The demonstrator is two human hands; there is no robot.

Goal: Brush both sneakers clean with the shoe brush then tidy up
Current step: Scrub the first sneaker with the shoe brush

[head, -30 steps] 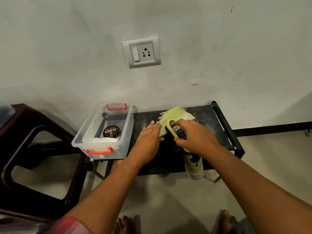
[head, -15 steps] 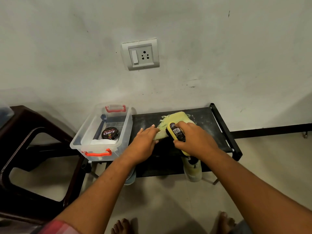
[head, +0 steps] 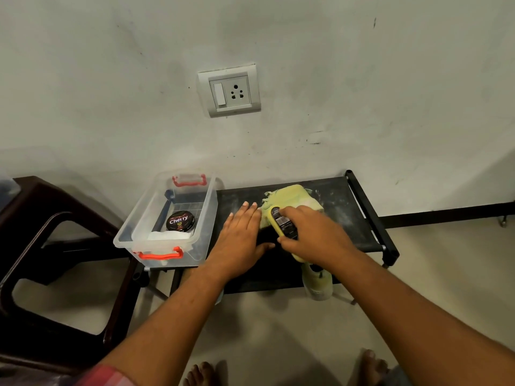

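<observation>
A pale yellow-green sneaker (head: 292, 195) lies on top of the black shoe rack (head: 351, 218). My right hand (head: 315, 236) grips a yellow shoe brush (head: 281, 222) with a black label, held against the sneaker's near side. My left hand (head: 239, 238) lies flat on the rack with straight fingers, its fingertips at the sneaker's left edge. A second pale sneaker (head: 317, 284) shows below the rack's front edge, partly hidden by my right forearm.
A clear plastic box (head: 139, 215) with red handles stands at the rack's left end and holds a Cherry polish tin (head: 180, 220) and a white cloth. A dark brown chair (head: 41, 246) is on the left. A wall socket (head: 230, 90) is above. My bare feet are on the floor below.
My left hand has slid a little left and flattened on the rack. The brush in my right hand has shifted slightly along the sneaker.
</observation>
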